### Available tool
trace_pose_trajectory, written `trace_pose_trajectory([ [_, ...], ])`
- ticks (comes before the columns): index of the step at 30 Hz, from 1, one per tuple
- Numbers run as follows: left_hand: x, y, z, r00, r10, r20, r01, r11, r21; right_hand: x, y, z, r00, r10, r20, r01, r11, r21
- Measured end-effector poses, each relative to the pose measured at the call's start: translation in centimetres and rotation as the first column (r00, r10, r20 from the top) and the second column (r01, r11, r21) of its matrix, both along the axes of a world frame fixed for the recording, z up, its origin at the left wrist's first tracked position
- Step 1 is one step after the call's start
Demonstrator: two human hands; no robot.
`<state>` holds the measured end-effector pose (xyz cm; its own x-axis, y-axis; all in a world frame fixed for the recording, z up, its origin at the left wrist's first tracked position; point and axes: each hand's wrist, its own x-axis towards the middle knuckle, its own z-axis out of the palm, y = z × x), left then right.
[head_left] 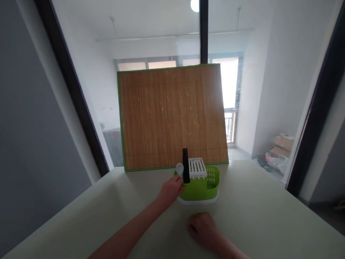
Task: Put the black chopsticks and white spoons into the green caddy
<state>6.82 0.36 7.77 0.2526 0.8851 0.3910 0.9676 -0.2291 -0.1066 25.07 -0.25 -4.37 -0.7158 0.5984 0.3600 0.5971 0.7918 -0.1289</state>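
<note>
Head view, left hand pinching at least one pale spoon, right hand clenched, one green basket

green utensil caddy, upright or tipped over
Upright: the green utensil caddy has its white base down on the table and its slotted white rack on top.

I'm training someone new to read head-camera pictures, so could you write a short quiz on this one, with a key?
1. Which hand is at the caddy, left or right?
2. True or false: the mat stands behind the caddy.
3. The slotted rack is: (a) black, (b) white, (c) green.

Key
1. Left: the left hand has its fingers by the spoon; the right hand is in front of the caddy.
2. True.
3. b.
</note>
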Motion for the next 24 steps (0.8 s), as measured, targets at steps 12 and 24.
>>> trace_pose_trajectory([
  [12,-1.9,-3.2,0.7,0.996,-0.016,0.083,0.013,0.999,0.042,0.4,-0.2,0.4,1.000,0.019,0.005,-0.019,1.000,0.013],
  [24,-3.0,2.4,2.8,0.897,0.200,0.394,-0.237,0.970,0.046,0.5,-0.2,0.3,1.000,0.025,-0.011,-0.025,1.000,0.016],
])
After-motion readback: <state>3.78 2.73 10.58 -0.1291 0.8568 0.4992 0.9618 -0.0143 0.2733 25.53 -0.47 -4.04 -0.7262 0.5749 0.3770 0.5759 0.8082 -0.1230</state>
